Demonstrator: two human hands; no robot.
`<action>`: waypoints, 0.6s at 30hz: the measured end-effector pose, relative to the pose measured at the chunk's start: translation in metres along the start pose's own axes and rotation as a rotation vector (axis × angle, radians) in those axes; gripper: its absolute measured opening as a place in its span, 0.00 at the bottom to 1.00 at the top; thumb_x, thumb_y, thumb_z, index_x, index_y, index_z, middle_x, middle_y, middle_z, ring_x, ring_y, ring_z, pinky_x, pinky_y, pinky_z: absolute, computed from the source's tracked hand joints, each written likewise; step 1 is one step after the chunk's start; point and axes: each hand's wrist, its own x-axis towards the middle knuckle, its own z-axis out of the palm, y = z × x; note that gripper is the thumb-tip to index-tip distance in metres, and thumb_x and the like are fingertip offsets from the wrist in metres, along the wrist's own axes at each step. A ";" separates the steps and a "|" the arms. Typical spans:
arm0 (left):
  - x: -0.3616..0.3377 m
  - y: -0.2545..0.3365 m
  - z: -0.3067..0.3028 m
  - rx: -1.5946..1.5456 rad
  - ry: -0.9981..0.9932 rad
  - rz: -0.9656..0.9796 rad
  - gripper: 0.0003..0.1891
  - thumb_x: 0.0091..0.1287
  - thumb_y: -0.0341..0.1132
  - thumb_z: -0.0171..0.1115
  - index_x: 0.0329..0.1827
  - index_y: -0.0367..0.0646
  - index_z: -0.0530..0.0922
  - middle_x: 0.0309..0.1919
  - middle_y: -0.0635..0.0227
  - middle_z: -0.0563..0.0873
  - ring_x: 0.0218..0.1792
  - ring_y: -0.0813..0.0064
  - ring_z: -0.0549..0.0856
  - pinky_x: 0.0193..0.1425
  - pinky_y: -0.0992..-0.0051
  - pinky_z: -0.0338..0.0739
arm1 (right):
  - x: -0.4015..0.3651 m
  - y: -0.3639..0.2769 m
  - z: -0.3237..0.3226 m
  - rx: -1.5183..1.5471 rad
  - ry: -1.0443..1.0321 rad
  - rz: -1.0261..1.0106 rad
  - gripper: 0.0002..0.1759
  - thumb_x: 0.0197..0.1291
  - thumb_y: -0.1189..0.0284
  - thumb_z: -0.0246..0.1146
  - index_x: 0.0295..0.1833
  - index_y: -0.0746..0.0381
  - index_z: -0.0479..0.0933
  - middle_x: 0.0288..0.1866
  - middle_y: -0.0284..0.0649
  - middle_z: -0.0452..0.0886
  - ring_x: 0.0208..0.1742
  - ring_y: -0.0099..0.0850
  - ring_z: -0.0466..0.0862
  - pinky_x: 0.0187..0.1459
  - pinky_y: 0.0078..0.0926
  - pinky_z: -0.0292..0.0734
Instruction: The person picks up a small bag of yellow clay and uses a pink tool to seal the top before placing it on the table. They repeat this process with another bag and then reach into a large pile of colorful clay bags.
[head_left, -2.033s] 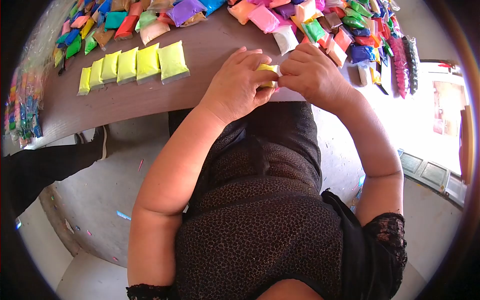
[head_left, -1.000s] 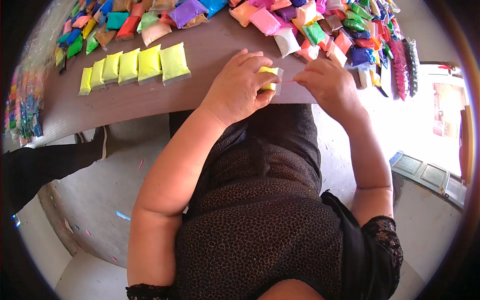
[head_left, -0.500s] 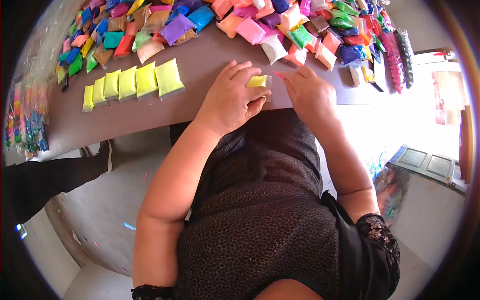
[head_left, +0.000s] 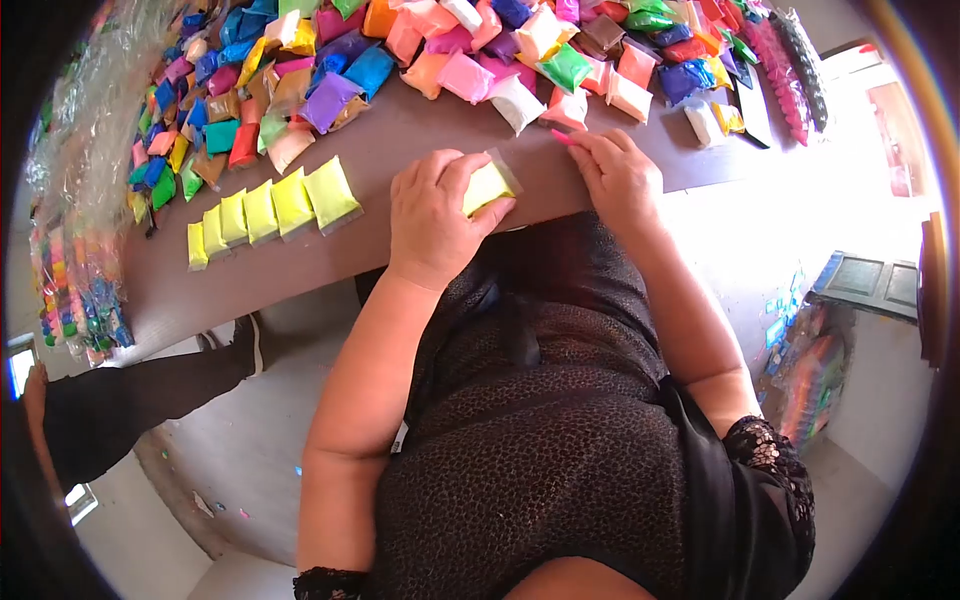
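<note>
My left hand (head_left: pixel 435 215) is closed on a yellow clear-wrapped packet (head_left: pixel 487 188) near the table's front edge, thumb on its near side and fingers over its left part. The packet's clear right margin sticks out from the grip. To the right, apart from the packet, my right hand (head_left: pixel 622 182) pinches a small thin pink thing (head_left: pixel 563 137) whose kind I cannot make out. Left of my left hand, several like yellow packets (head_left: pixel 260 212) lie side by side in a slanting row.
Heaped packets of many colours (head_left: pixel 465 78) cover the back of the brown table (head_left: pixel 385 120). Clear plastic bags with colourful contents (head_left: pixel 80 270) hang over its left end. A dark flat object (head_left: pixel 750 105) lies at the right. Another person's leg (head_left: pixel 150 400) shows at lower left.
The view has shifted and tilted slightly. More of the yellow packet now shows beside my left hand, and it sits at a slant. My right hand still pinches the pink thing.
</note>
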 end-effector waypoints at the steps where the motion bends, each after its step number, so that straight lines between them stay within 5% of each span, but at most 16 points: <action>1: 0.000 0.002 -0.002 -0.004 -0.025 -0.052 0.30 0.50 0.41 0.79 0.56 0.45 0.77 0.55 0.62 0.79 0.56 0.56 0.79 0.61 0.59 0.71 | -0.001 0.003 0.000 0.065 0.054 -0.014 0.09 0.64 0.67 0.65 0.47 0.56 0.83 0.39 0.38 0.82 0.37 0.41 0.85 0.38 0.36 0.81; 6: -0.009 0.008 -0.002 0.056 -0.028 0.004 0.37 0.55 0.47 0.75 0.66 0.43 0.72 0.66 0.56 0.73 0.67 0.54 0.72 0.71 0.53 0.64 | -0.004 0.005 0.000 0.121 0.084 -0.047 0.08 0.64 0.68 0.65 0.46 0.56 0.83 0.38 0.38 0.82 0.36 0.40 0.85 0.37 0.35 0.81; 10: -0.022 0.013 0.001 0.215 -0.160 0.055 0.38 0.66 0.55 0.64 0.72 0.39 0.66 0.73 0.54 0.67 0.72 0.50 0.66 0.76 0.50 0.58 | -0.004 0.006 0.000 0.136 0.106 -0.077 0.07 0.63 0.68 0.66 0.45 0.56 0.83 0.38 0.38 0.82 0.35 0.39 0.85 0.36 0.34 0.81; 18: -0.030 0.024 -0.007 0.321 -0.248 0.000 0.37 0.53 0.39 0.76 0.68 0.42 0.71 0.69 0.56 0.72 0.67 0.55 0.74 0.72 0.58 0.67 | -0.005 0.011 -0.001 0.191 0.135 -0.090 0.07 0.62 0.68 0.67 0.45 0.56 0.84 0.37 0.37 0.81 0.34 0.39 0.84 0.35 0.33 0.80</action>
